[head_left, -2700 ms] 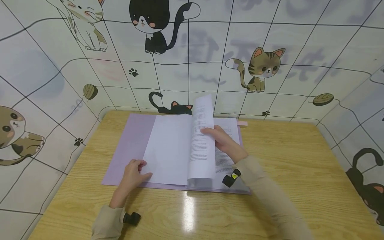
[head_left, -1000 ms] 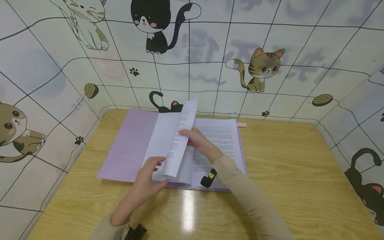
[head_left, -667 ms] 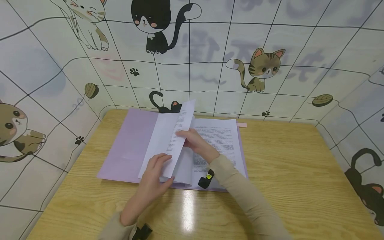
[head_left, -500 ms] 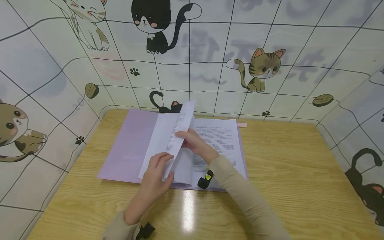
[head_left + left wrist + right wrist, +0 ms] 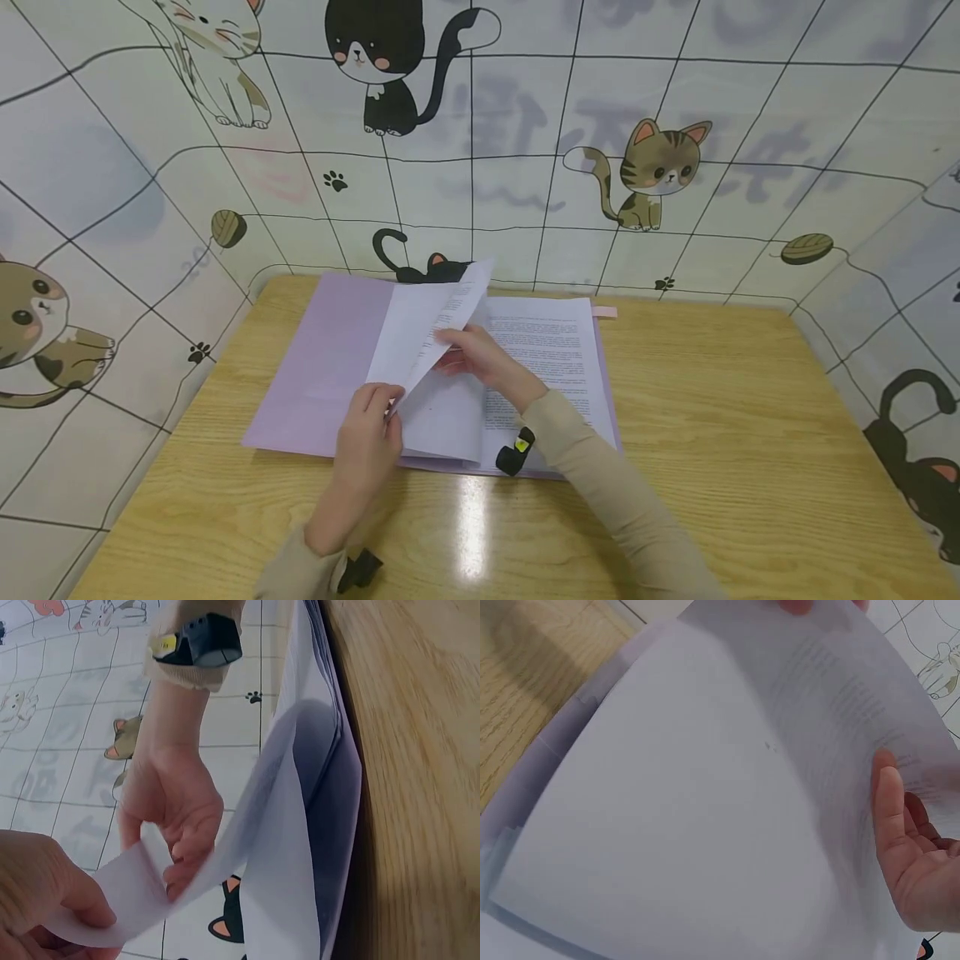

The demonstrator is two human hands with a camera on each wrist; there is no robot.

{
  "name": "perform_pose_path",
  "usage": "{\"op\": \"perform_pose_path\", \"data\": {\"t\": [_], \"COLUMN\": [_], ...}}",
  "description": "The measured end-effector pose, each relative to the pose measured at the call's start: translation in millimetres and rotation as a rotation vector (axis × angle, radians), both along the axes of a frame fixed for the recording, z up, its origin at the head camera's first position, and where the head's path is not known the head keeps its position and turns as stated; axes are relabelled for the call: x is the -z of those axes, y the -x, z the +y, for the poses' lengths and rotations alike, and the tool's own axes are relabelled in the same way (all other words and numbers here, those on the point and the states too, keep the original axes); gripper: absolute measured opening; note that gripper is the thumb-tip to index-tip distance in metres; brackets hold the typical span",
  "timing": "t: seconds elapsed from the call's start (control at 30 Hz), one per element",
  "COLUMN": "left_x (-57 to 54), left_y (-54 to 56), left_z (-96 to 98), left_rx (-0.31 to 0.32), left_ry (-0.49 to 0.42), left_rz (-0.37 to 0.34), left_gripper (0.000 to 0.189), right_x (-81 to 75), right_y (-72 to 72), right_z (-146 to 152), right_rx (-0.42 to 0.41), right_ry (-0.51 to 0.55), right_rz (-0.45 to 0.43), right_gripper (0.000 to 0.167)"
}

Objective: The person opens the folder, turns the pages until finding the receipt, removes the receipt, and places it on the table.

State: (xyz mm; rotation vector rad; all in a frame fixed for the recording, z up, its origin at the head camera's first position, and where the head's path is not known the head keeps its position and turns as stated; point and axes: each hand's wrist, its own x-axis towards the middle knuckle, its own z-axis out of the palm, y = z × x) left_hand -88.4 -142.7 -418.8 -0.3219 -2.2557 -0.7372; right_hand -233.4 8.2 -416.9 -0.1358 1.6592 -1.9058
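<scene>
A purple folder (image 5: 322, 358) of printed sheets lies spread on the table. One page (image 5: 459, 307) is lifted and curves upward, its print facing left. My left hand (image 5: 367, 433) pinches its near corner between thumb and fingers, as the left wrist view shows at the page (image 5: 120, 889). Higher along the same edge, my right hand (image 5: 483, 358) holds the page, thumb on the printed face and fingers behind. In the right wrist view, fingers of the right hand (image 5: 922, 870) lie against the back of the page (image 5: 832, 697). Blank paper (image 5: 660, 795) lies beneath.
The wooden table (image 5: 720, 417) extends around the folder. Printed text fills the right-hand sheet (image 5: 536, 358), and a pink tab (image 5: 604, 312) sticks out beyond it. A cat-patterned wall covering (image 5: 517, 192) stands behind the table.
My right hand has carried the page leftward from the right side. My left hand has come off the left sheet, reached to the page's near corner and now pinches it.
</scene>
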Motion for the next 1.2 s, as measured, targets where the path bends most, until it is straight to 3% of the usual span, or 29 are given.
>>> {"op": "perform_pose_path", "data": {"t": [0.17, 0.43, 1.2], "left_x": [4.2, 18.5, 46.4], "left_y": [3.1, 9.0, 16.7], "left_z": [-12.8, -31.3, -55.6], "left_rx": [-0.002, -0.018, -0.059], "left_ry": [-0.03, -0.077, -0.028], "left_rz": [-0.001, -0.033, -0.328], "left_gripper": [0.033, 0.032, 0.035], "right_x": [-3.6, -6.4, 14.4], "right_y": [-0.5, 4.1, 31.0], "right_z": [2.5, 15.3, 87.7], "right_rx": [-0.056, -0.052, 0.085], "right_ry": [-0.019, -0.041, -0.168], "right_rz": [0.028, 0.034, 0.016], "right_gripper": [0.043, 0.046, 0.044]}}
